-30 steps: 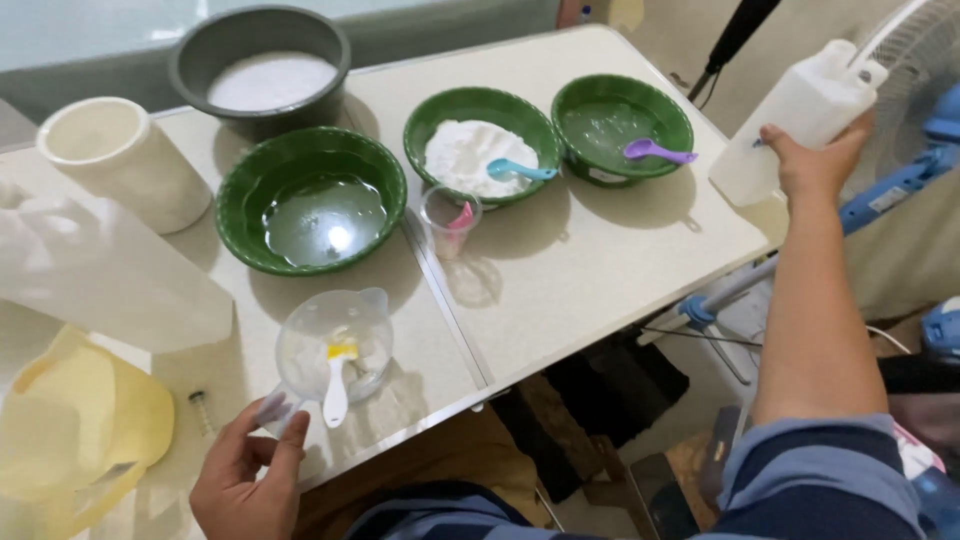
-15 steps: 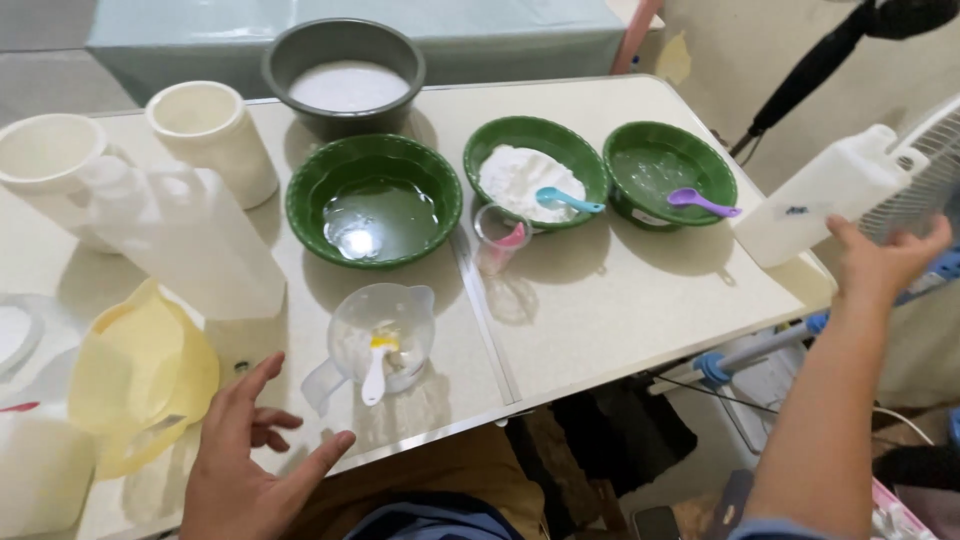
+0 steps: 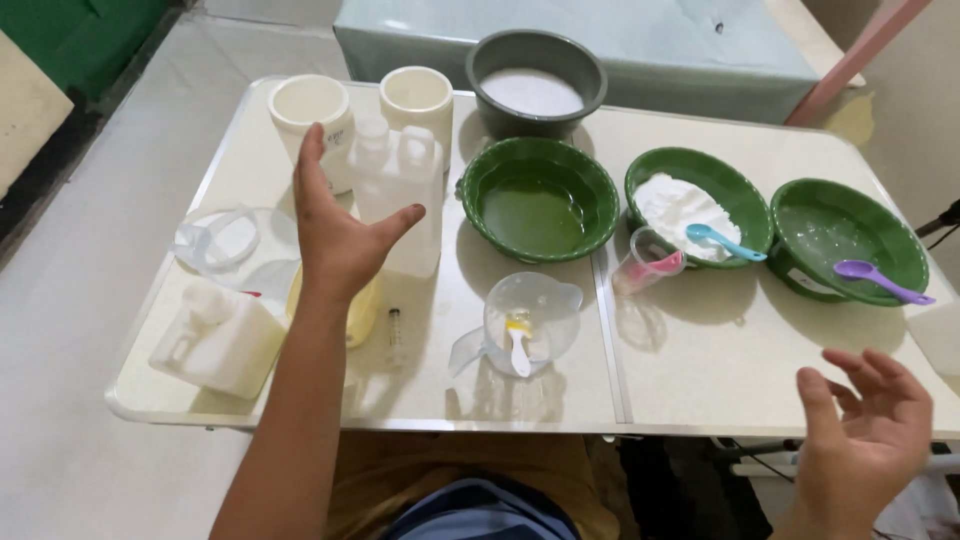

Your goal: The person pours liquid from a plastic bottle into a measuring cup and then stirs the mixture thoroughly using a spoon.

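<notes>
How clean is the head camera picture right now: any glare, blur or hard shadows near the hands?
Head view: soft overhead light; the table shows mild sheen and soft shadows under the clear measuring cup. The left hand is sharp; the right hand is slightly motion-blurred at the fingers. The translucent white jug reads pale with little contrast.

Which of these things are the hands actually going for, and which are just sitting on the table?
In hand's reach:
left hand, open, at the translucent jug
right hand, open, holding nothing

Sitting about:
green bowls
grey basin
measuring cup
white jerrycan
</notes>
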